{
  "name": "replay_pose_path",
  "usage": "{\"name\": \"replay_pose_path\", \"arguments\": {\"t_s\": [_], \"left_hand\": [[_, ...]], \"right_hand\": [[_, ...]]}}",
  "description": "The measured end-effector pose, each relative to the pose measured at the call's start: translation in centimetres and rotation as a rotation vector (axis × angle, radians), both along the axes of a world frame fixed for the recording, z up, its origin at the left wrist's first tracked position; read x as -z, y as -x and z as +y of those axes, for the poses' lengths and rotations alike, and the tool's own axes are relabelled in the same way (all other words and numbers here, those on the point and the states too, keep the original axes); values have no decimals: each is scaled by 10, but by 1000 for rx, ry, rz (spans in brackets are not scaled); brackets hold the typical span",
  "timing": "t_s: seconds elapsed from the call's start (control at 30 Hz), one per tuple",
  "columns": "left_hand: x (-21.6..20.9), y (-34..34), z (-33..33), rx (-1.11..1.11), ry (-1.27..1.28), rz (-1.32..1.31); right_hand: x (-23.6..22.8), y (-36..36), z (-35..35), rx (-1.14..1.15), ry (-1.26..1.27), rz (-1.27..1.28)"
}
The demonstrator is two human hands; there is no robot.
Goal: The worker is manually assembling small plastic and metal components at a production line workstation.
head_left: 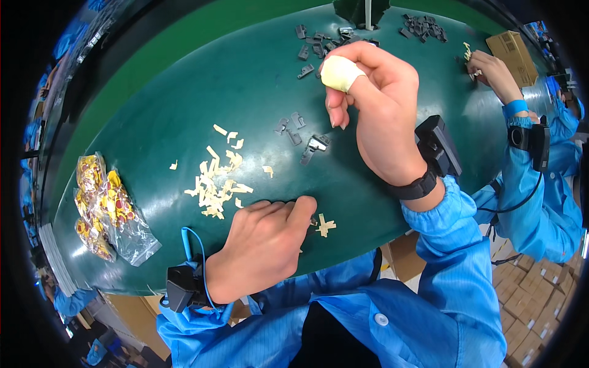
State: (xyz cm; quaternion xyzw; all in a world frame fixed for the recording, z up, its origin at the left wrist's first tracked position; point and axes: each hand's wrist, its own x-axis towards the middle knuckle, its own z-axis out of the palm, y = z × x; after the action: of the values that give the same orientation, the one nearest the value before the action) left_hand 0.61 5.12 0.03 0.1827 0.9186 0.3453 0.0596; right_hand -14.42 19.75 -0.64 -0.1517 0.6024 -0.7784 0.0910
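My left hand (pixel 264 245) is low over the green table (pixel 184 98), knuckles up and fingers curled under. Its fingertips are hidden, so what they hold, if anything, does not show. A few cream strips (pixel 326 225) lie crossed beside its index finger. My right hand (pixel 386 101) is raised, its fingers bent toward the thumb, which wears a pale yellow finger cot (pixel 339 73). Whatever its thumb and index finger may pinch is hidden. Below it lie several grey plastic parts (pixel 294 136) and a part with a shiny metal piece (pixel 316 145).
Loose cream strips (pixel 215 184) are scattered left of centre. Clear bags (pixel 101 208) of yellow and red pieces lie at the far left. Dark parts (pixel 423 27) are heaped at the back. On the right, a co-worker's hand (pixel 494 72) is near a cardboard box (pixel 512 58).
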Motion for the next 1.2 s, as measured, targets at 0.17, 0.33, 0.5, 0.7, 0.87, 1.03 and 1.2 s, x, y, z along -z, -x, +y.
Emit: {"name": "replay_pose_path", "arguments": {"t_s": [0.17,0.33,0.5,0.7,0.87,1.03,1.2], "left_hand": [[-3,4,-1,14,-16,-32],[-5,4,-2,20,-36,-31],[-2,2,-6,9,-89,-42],[-1,3,-6,30,-46,-32],[-1,3,-8,56,-21,-52],[-2,3,-8,64,-25,-60],[-1,2,-7,72,-4,-45]], "right_hand": [[-2,2,2,-10,-19,-23],[-9,3,3,-23,-6,-28],[-5,-1,2,-16,-3,5],[-3,-3,2,-36,-11,15],[0,-3,0,-50,-14,20],[-2,-5,0,-51,-42,32],[-2,-5,1,-60,-62,37]]}}
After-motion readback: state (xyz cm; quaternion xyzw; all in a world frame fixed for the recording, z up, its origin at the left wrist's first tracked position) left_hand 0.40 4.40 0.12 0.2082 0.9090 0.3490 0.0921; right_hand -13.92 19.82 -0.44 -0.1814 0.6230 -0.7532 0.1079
